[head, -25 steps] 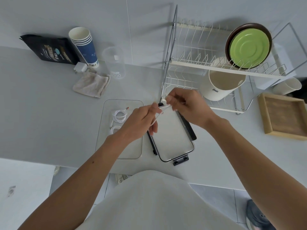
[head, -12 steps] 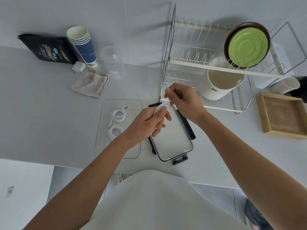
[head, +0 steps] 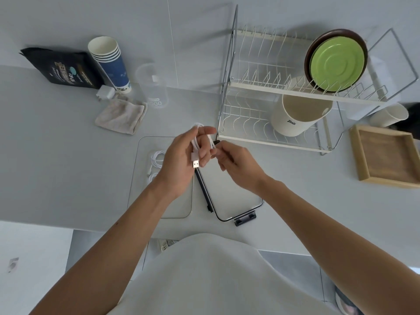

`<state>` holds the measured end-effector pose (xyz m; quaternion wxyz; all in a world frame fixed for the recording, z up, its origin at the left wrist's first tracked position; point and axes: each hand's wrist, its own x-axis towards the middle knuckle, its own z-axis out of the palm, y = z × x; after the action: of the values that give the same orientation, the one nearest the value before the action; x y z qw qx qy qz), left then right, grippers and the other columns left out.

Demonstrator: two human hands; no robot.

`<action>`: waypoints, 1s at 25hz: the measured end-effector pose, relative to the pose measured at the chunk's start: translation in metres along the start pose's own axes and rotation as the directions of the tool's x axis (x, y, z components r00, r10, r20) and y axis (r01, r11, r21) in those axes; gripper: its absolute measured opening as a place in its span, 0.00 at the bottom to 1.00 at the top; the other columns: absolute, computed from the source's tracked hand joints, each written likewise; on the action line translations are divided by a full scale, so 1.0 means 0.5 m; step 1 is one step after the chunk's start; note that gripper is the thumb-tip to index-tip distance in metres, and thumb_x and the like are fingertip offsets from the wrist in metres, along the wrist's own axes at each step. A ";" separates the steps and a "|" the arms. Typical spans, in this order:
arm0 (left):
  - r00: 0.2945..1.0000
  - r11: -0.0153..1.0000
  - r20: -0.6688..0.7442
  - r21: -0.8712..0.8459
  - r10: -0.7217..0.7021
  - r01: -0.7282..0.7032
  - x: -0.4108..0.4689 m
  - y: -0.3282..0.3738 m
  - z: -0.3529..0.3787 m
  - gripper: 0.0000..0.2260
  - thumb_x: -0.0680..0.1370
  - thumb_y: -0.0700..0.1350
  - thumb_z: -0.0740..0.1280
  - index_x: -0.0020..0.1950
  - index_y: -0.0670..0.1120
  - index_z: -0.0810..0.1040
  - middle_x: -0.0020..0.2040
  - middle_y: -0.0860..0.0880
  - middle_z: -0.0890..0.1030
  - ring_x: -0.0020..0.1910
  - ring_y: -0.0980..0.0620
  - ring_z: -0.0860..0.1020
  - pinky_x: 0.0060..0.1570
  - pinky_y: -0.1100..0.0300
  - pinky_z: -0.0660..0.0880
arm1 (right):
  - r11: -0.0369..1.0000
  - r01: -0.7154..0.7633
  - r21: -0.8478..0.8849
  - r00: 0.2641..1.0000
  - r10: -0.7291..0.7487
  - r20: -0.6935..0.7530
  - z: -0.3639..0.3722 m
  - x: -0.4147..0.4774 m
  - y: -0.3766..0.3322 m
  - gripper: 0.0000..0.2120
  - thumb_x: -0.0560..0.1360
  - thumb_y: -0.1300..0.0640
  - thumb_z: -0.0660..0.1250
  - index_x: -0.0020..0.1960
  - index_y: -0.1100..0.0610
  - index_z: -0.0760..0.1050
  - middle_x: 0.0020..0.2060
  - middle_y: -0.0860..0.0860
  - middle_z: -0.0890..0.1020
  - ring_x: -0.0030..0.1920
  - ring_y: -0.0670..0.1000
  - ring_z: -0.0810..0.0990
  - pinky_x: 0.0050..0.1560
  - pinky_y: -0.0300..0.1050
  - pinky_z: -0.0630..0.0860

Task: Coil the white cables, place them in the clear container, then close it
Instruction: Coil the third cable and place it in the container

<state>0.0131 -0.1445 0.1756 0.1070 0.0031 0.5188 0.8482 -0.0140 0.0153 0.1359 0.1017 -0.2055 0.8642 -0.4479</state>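
A white USB cable [head: 196, 148] is looped around the fingers of my left hand [head: 181, 158], its metal plug hanging down by the palm. My right hand [head: 236, 162] pinches the other part of the same cable just right of the left fingers. Below my left hand lies the clear container [head: 145, 178] on the counter, with two coiled white cables [head: 156, 160] inside, partly hidden by my wrist. The container's lid [head: 229, 196], dark-rimmed with clasps, lies flat to the right of it, under my right hand.
A two-tier dish rack [head: 272, 87] with a green plate [head: 336, 64] and a cream pot [head: 297, 114] stands behind right. A wooden tray [head: 386, 155] is far right. Back left are a cloth [head: 120, 117], stacked paper cups [head: 111, 62], a clear beaker [head: 152, 87], a white charger [head: 105, 93] and a black bag [head: 61, 69].
My left hand has risen and turned palm-up with the cable wound over its fingers. My right hand has dropped from the rack's corner toward the left hand, still on the cable.
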 end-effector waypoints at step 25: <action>0.970 0.815 0.115 0.569 -0.213 0.111 0.003 -0.004 -0.021 0.20 0.85 0.50 0.50 0.48 0.40 0.76 0.36 0.47 0.83 0.37 0.49 0.80 0.48 0.56 0.71 | 0.999 0.034 0.028 0.999 -0.034 0.001 -0.091 -0.022 -0.052 0.06 0.74 0.54 0.74 0.42 0.55 0.80 0.36 0.47 0.84 0.37 0.49 0.81 0.41 0.50 0.78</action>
<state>0.0110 -0.1525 0.1687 0.2181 0.0634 0.7308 0.6437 -0.0139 0.0403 0.1832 0.0975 -0.2192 0.8542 -0.4612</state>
